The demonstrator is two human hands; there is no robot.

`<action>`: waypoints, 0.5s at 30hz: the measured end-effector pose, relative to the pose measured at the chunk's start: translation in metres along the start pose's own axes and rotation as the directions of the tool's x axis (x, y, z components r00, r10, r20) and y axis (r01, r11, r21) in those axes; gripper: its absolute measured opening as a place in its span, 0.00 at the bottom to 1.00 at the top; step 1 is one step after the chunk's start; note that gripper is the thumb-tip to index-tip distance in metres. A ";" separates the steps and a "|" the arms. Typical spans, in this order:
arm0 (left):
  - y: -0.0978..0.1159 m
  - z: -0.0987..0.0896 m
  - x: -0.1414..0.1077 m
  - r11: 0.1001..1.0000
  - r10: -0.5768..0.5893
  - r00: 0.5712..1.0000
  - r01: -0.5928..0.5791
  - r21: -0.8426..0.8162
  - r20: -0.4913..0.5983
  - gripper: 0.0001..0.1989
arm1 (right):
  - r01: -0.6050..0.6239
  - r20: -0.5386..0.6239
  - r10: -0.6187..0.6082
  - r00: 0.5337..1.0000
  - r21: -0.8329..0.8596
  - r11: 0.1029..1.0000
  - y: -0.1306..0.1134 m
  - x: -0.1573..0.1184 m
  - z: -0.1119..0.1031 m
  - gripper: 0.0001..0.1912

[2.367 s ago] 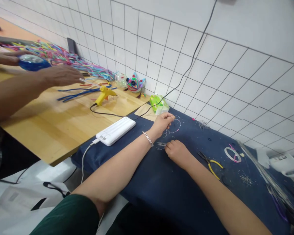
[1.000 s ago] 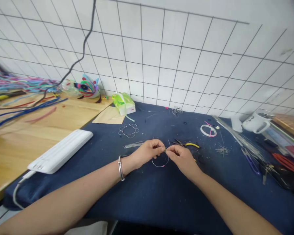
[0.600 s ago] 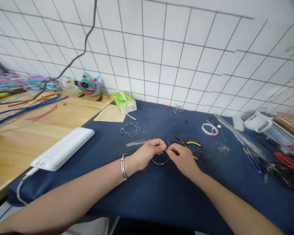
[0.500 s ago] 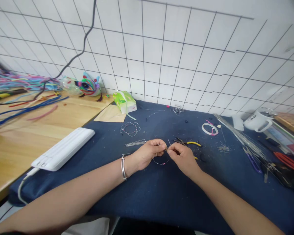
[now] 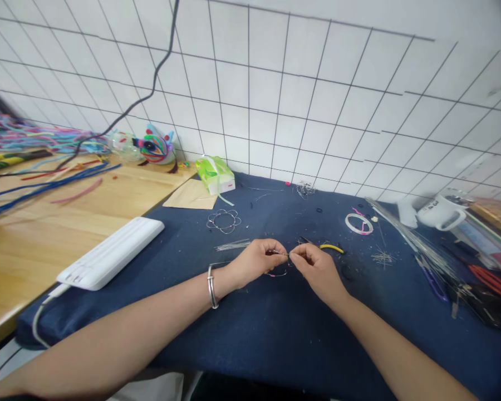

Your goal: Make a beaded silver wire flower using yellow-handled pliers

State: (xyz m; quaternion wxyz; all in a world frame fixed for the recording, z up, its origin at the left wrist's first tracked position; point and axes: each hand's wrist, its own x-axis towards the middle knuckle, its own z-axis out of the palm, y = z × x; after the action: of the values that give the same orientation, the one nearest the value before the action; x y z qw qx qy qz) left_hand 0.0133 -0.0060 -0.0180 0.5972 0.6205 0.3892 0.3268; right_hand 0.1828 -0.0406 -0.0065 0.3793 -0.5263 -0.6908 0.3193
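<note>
Wire ring [image 5: 278, 274], thin and with a pink mark on its lower arc: I have it at the middle of the blue-covered desk [image 5: 250, 340], just under my fingertips, its upper part hidden by my hands. From the left, a white power bank [image 5: 111, 253] lies at the near side, a cable plugged into its near end. Beyond it, a tan paper sheet [image 5: 187, 196] lies flat, then a flower-shaped wire piece [image 5: 224, 230] and a bundle of straight wires [image 5: 232, 245]. My left hand [image 5: 259, 260], with a silver bangle at the wrist, has its grip pinched on the ring. My right hand [image 5: 317, 268] meets it fingertip to fingertip, its grip narrow on a bit of fine wire [image 5: 289, 255]; I can't tell whether that is part of the ring. Just beyond my right hand are yellow-handled pliers [image 5: 332, 247], partly covered. Farther right come a white coil [image 5: 348, 223], scattered short wires [image 5: 383, 257] and a white mug [image 5: 440, 216].
</note>
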 end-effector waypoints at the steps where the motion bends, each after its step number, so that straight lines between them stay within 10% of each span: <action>1: 0.000 0.000 -0.001 0.999 0.011 1.000 -0.012 0.043 0.008 0.07 | 0.005 0.008 -0.004 1.000 -0.029 1.000 0.000 0.000 -0.001 0.08; 15: -0.004 0.007 -0.005 0.802 0.335 0.941 -0.308 0.511 0.042 0.09 | 0.035 -0.122 -0.076 0.990 -0.310 0.950 0.000 -0.006 0.016 0.06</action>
State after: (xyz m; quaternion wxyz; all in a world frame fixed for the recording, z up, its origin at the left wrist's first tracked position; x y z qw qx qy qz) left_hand 0.0167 -0.0139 -0.0225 0.3372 0.8048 0.3658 0.3236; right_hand 0.1702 -0.0469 -0.0152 0.3467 -0.5792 -0.7198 0.1619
